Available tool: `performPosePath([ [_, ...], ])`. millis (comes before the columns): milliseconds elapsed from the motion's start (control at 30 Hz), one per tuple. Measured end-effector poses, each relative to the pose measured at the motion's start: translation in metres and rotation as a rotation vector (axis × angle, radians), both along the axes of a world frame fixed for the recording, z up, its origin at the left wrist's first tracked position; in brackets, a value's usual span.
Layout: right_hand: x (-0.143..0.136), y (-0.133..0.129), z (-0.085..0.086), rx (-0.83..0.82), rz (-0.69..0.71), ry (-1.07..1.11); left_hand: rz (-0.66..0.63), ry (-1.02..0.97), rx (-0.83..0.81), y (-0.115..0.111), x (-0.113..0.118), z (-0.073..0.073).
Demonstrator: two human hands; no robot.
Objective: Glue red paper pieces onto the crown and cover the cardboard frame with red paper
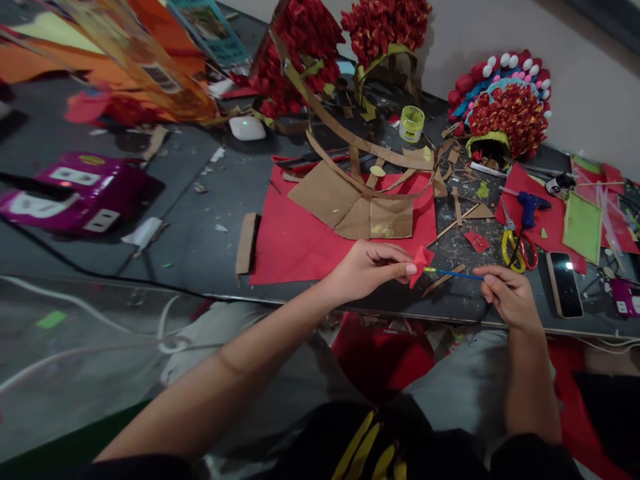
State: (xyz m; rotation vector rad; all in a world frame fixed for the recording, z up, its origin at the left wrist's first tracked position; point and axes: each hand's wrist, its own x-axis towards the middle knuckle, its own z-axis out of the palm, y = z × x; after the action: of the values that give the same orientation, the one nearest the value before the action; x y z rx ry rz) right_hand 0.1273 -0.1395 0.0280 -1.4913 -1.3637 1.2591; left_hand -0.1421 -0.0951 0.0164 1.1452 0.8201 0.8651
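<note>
The one view comes from a head-worn camera, facing forward and steeply down. It looks from close above the shirt [300, 450] and lap [280, 353], with the left hand [367, 272] near mid-picture and the right hand [507, 293] farther right. It reaches across the table [190, 247], whose front edge slopes down rightward, to the wall [475, 27] behind.

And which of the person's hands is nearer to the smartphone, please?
Right. The right hand, holding a blue paintbrush, is just left of the smartphone, not touching it. The left hand, pinching a red paper piece, is farther left.
</note>
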Motion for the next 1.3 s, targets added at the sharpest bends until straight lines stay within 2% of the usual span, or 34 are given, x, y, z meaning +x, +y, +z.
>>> performPosePath([
  [100, -0.002, -0.001, 0.002, 0.018, 0.001, -0.022, 0.076, 0.113, 0.121, -0.002, 0.002, -0.003],
  [367, 0.000, 0.002, 0.001, 0.036, -0.056, -0.017, 0.064, 0.155, 0.236, -0.005, 0.007, -0.009],
  [533, -0.002, 0.006, -0.001, -0.001, -0.092, 0.042, 0.046, 0.145, 0.200, -0.003, 0.006, -0.007],
  [733, -0.003, 0.009, -0.002, -0.023, -0.117, 0.113, -0.030, -0.011, -0.058, -0.002, 0.003, 0.001],
  [833, -0.003, 0.008, -0.002, -0.032, -0.103, 0.110, -0.035, -0.053, -0.107, -0.001, 0.002, 0.003],
  [1000, -0.001, 0.006, -0.003, -0.030, -0.073, 0.043, -0.029, -0.006, -0.020, -0.001, 0.001, 0.002],
  [1133, 0.000, 0.004, -0.003, -0.020, -0.042, 0.020, 0.044, 0.096, 0.092, -0.002, 0.003, -0.001],
  [1300, -0.001, 0.004, -0.003, -0.010, -0.077, 0.038, 0.057, 0.076, 0.087, -0.004, 0.005, -0.003],
])
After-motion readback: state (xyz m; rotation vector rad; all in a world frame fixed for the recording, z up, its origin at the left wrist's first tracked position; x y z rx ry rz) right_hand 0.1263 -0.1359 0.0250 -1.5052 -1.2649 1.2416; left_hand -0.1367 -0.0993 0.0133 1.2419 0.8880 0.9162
